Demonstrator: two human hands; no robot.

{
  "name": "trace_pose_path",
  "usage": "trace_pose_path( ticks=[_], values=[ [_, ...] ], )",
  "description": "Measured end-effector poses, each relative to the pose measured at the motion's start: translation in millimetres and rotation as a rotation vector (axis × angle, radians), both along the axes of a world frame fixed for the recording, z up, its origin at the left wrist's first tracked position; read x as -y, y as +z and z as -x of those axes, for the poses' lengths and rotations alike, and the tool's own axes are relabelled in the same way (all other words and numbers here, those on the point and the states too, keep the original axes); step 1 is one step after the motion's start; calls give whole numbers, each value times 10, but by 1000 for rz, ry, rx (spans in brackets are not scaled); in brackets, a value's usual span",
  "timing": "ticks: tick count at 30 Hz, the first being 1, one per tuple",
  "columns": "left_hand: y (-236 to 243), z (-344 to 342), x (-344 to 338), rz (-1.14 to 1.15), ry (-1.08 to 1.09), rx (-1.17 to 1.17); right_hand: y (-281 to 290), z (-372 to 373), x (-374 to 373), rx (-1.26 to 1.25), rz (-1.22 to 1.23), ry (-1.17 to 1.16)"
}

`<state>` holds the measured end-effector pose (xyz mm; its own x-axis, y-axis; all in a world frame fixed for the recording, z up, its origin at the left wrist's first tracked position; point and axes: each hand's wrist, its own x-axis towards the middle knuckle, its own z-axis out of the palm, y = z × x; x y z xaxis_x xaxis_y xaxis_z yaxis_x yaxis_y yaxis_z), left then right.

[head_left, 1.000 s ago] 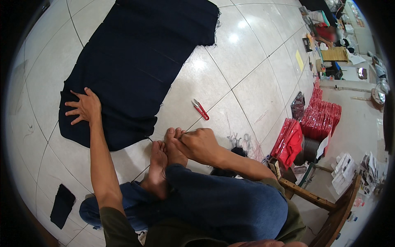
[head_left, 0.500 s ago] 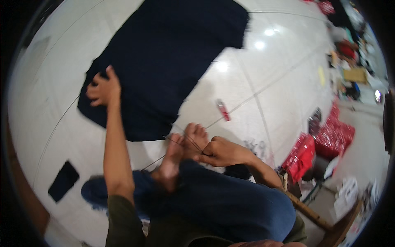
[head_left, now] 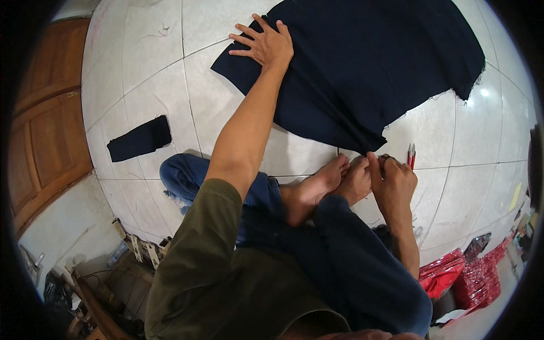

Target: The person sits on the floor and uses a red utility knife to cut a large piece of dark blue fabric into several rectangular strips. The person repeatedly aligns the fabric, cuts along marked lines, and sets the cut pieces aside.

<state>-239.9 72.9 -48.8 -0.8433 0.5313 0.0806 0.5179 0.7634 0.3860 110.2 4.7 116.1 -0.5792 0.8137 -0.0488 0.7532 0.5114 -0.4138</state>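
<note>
A large navy cloth with frayed edges lies spread on the tiled floor. My left hand rests flat on its left part, fingers spread, some reaching past the edge. Close to my bare feet, my right hand is closed at the cloth's near corner, thumb and forefinger pinching the fabric. Folds run from that corner into the cloth. Just beyond the right hand lie small red-handled snips, partly hidden by it.
A folded dark cloth piece lies on the floor at left, near a wooden door. Red shiny packages sit at lower right. Wooden frame parts stand at lower left. My jeans-covered legs are folded in front.
The view has turned, showing the door. My right hand has gone from beside my feet, where thin strands showed at its fingers, to the cloth's near corner. The left hand stays on the cloth.
</note>
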Motion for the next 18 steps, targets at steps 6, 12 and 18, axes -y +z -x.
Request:
trace_pose_path(
  ticks=[6, 12, 18],
  values=[
    [-75, 47, 79, -1, -2, -76, 236, -273, 110, 6, 53, 40],
    [-109, 32, 36, -27, -2, -85, 522, -628, 198, 125, 140, -26],
    [-135, 42, 40, -43, -8, -142, 844, -1201, 358, 121, 120, -56]
  ],
)
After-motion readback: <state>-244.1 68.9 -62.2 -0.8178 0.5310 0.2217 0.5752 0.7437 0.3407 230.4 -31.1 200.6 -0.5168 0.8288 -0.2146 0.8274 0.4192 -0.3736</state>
